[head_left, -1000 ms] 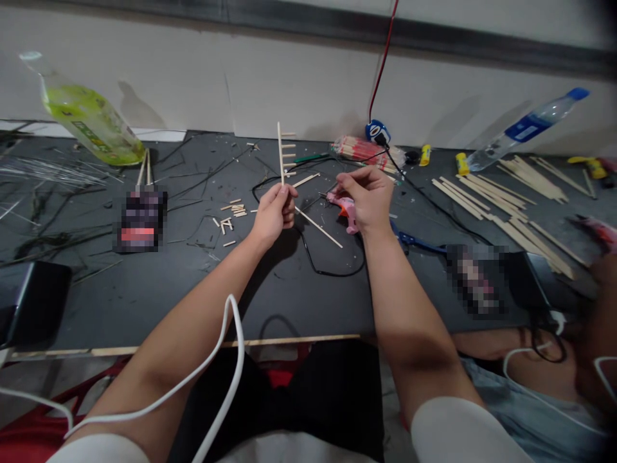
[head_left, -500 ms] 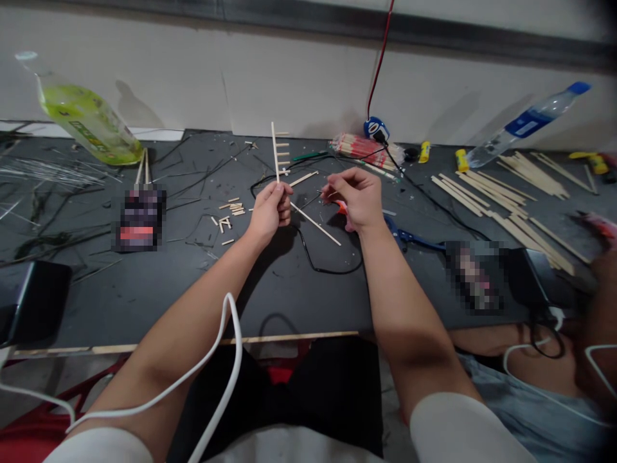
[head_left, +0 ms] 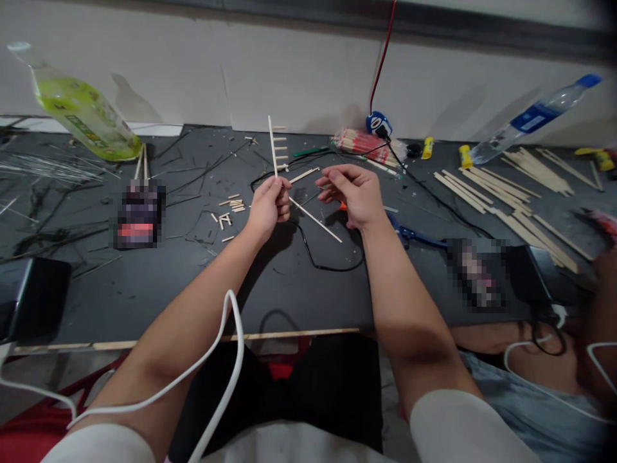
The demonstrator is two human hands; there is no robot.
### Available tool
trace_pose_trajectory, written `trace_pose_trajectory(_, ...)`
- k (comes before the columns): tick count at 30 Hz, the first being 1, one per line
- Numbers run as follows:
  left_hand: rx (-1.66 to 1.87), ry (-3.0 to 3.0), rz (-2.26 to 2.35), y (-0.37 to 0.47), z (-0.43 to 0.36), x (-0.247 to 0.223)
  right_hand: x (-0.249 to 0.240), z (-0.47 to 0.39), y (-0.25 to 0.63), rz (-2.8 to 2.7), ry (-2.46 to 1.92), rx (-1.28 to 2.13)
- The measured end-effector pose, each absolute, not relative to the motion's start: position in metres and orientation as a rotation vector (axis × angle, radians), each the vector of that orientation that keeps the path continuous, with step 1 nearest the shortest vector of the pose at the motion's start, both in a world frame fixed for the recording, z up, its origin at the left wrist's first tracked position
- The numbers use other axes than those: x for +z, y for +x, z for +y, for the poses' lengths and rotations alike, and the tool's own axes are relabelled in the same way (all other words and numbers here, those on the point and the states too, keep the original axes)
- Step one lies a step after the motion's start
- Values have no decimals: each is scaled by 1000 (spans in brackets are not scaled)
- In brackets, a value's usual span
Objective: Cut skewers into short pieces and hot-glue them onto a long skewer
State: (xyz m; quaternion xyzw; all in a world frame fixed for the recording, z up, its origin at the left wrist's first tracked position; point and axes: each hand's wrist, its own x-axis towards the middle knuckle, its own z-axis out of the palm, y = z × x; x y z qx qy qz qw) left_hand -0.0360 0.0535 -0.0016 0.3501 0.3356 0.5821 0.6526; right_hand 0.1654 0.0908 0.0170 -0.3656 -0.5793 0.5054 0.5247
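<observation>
My left hand [head_left: 271, 204] is closed on a thin wooden stick [head_left: 273, 148] that points up and away. Several short wooden pieces stick out from its right side like comb teeth. Another thin stick [head_left: 318, 222] slants down to the right beside that hand; whether it is held or lies on the table, I cannot tell. My right hand [head_left: 354, 193] hovers to the right with thumb and forefinger pinched; what they grip, if anything, is too small to name. Below it, partly hidden, is a tool with blue handles [head_left: 419, 239] and an orange part [head_left: 343, 206].
Short cut sticks [head_left: 235, 204] lie left of my hands. Longer wooden strips [head_left: 525, 225] spread at right near a water bottle [head_left: 535, 119]. A green-labelled bottle [head_left: 87, 119] stands at back left. Black cable [head_left: 318, 267] loops across the table [head_left: 193, 302]. Another person's arm [head_left: 600, 308] is at far right.
The view has shifted slightly. Both hands keep nearly the same pose, and the stick with its short pieces stays in my left hand.
</observation>
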Motion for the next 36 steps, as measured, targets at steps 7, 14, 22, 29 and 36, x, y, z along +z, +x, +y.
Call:
trace_pose_trajectory(7,1325,782,765,-38,54,-1,38,72,164,-1398,-774,1239)
trace_pose_trajectory(14,1336,745,797,-41,57,-1,105,-50,159,-2302,-491,1665)
trace_pose_trajectory(22,1311,770,743,-39,56,-3,-1,-166,136,-2879,-990,1387)
trace_pose_trajectory(29,1272,779,733,-34,49,-5,-36,-221,121,-3154,-1130,1248)
trace_pose_trajectory(36,1252,764,742,-31,48,-5,0,-221,137,-2863,-1024,1263)
